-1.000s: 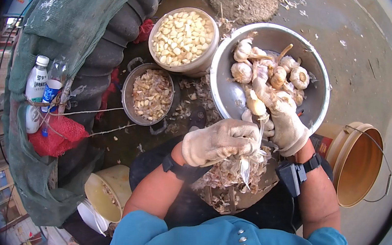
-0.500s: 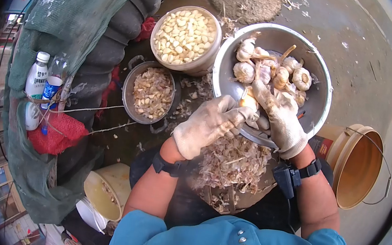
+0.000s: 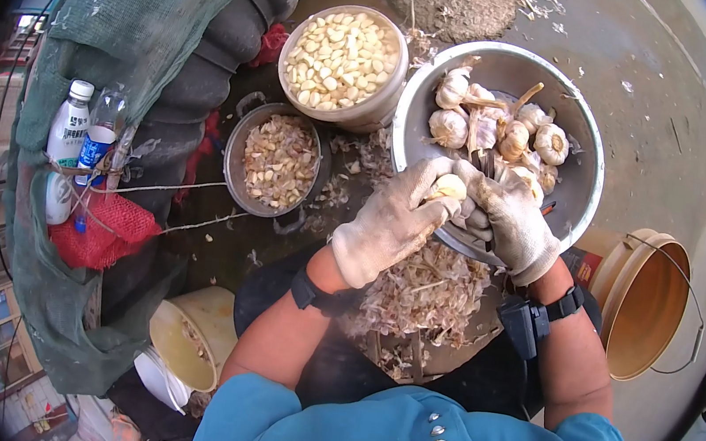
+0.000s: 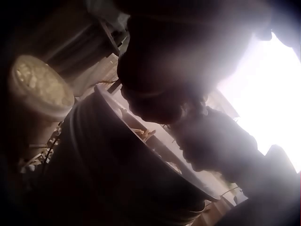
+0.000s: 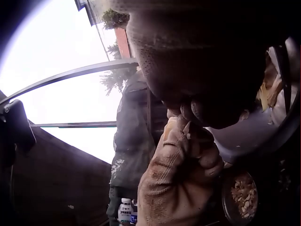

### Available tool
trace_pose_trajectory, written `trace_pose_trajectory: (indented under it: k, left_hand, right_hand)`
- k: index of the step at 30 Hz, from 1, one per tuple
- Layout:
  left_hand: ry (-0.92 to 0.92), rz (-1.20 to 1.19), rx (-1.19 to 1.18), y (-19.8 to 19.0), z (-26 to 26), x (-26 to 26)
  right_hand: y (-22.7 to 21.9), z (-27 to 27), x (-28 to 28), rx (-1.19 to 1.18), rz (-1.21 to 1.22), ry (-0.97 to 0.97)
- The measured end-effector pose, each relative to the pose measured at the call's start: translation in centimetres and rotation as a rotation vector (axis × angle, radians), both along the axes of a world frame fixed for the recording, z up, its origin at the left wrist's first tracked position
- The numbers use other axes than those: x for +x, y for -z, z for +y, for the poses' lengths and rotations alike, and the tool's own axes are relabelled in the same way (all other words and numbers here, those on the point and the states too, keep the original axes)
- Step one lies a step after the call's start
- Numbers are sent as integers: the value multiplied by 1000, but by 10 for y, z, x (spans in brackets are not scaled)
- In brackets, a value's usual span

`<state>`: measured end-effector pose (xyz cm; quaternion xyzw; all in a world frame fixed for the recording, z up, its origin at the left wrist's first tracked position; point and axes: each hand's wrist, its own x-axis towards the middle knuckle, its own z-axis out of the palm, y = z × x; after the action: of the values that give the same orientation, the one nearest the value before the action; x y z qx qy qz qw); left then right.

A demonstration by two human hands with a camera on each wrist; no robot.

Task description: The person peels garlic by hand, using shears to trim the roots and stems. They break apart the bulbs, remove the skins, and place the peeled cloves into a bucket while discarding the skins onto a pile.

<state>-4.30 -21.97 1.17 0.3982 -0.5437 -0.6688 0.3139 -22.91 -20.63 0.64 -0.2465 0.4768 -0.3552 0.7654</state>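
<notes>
A pale garlic clove (image 3: 448, 187) sits between the two gloved hands, over the near rim of the metal bowl (image 3: 596, 168). My left hand (image 3: 393, 221) pinches it between thumb and curled fingers. Close against it, my right hand (image 3: 522, 234) has its fingers curled in and its thumb at the clove. Beside that thumb shows a dark narrow strip (image 3: 487, 162). In the right wrist view the clove (image 5: 170, 126) is at the tip of the left hand (image 5: 171, 179), right under the right fingers. Whole garlic bulbs (image 3: 448, 129) with stems lie in the bowl.
A white bucket (image 3: 402, 71) full of peeled cloves stands behind left, with a pot (image 3: 230, 155) of cloves and skins before it. Garlic skins (image 3: 428, 297) pile up below the hands. A tan bucket (image 3: 608, 281) lies right; a pale yellow bucket (image 3: 218, 328) is at left.
My left hand went from beside a shiny strip below the bowl up to the rim, where it now pinches a clove. My right hand stayed near the rim, its thumb drawing toward the left hand.
</notes>
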Motion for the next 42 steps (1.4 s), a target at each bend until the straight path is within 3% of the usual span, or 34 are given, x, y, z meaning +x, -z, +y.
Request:
trace_pose_trajectory:
  k: [1,3,5,6,7,8,9,11,12,14,15,17,19,21,23,27,29,36,38,42]
  left_hand:
    - [2,21,114,-3,0,-1]
    - [4,49,228,-3,0,-4]
    - [-36,-97,-49,5,0,-5]
    - [-38,-99,-47,13,-1,0]
    - [47,-255,-512,25,-6,7]
    - [136,-405,-978,26,-9,9]
    - [138,-405,-975,25,-7,9]
    - [126,-265,-448,17,0,7]
    - [125,-265,-448,10,1,4]
    - [57,-218,-41,-2,2,-2]
    - [57,-218,-39,2,2,-2]
    - [97,-290,-303,12,3,0]
    - [102,-323,-310,15,7,-3]
    - [104,-356,-317,11,8,-4]
    - [76,-158,-151,3,5,-6]
    - [25,-88,-168,14,-1,-4]
    - [-7,-82,-7,6,-2,1]
    - [-131,165,271,2,0,-6]
    - [-175,222,333,3,0,-7]
    - [-233,172,293,8,0,-7]
  right_hand:
    - [0,0,0,1,0,4]
    - [0,0,0,-106,247,-34]
    - [-11,-1,-1,-63,214,-20]
    - [-15,0,-1,-13,176,-2]
    - [-15,-1,1,-11,174,-2]
    - [-15,-3,5,-173,261,-59]
    - [-16,-3,6,-334,349,-115]
    - [-16,-4,3,-242,245,-136]
    - [-13,-4,1,-201,190,-139]
    - [-6,-3,0,-158,133,-141]
    - [-2,-2,0,-152,64,-125]
    - [-4,-1,-1,-147,-4,-108]
    - [-17,0,-2,31,1,-18]
    - [-10,1,-8,-37,112,-54]
    - [-6,-2,-13,-81,-81,-63]
    - [-11,-1,1,-94,-22,96]
    - [-5,0,0,-21,-218,141]
    - [-1,1,1,19,-358,28]
    - [-5,1,-1,-158,190,-133]
    - [-4,-3,4,-124,300,-143]
